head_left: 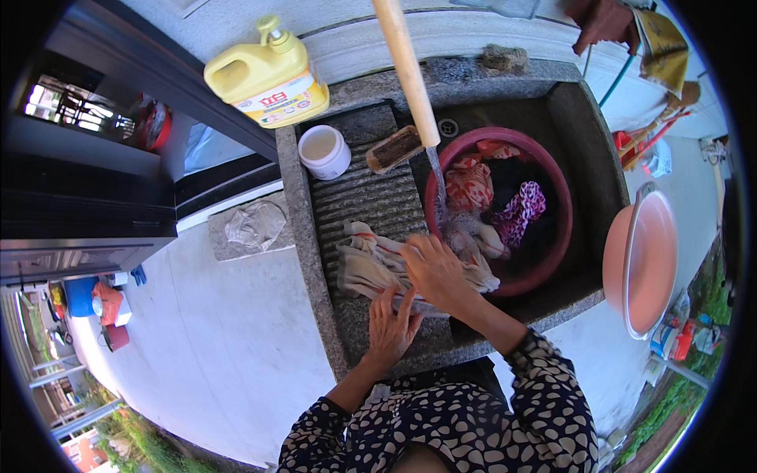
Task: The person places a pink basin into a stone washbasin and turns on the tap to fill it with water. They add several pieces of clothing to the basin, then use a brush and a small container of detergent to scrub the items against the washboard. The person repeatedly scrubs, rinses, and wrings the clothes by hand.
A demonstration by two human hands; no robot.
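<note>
A wet whitish cloth with reddish stripes [371, 264] lies bunched across the ridged washboard slope [359, 201] of a stone sink. My right hand [435, 272] is closed on the cloth's right part, fingers bent over it. Against its near edge rests my left hand [390, 327], fingers spread and touching the fabric. The cloth's right end reaches toward a dark pink basin [564, 185] in the sink. Water runs from a pale pipe [410, 71] into this basin, which holds a red-patterned cloth [470, 185], a purple-and-white spotted cloth [520, 209] and dark fabric.
On the sink's far left stand a yellow pump jug [268, 79], a white tub [324, 152] and a scrubbing brush [394, 150]. A pale pink basin [643, 260] is at the right. A grey cloth [256, 224] lies on a stone slab to the left.
</note>
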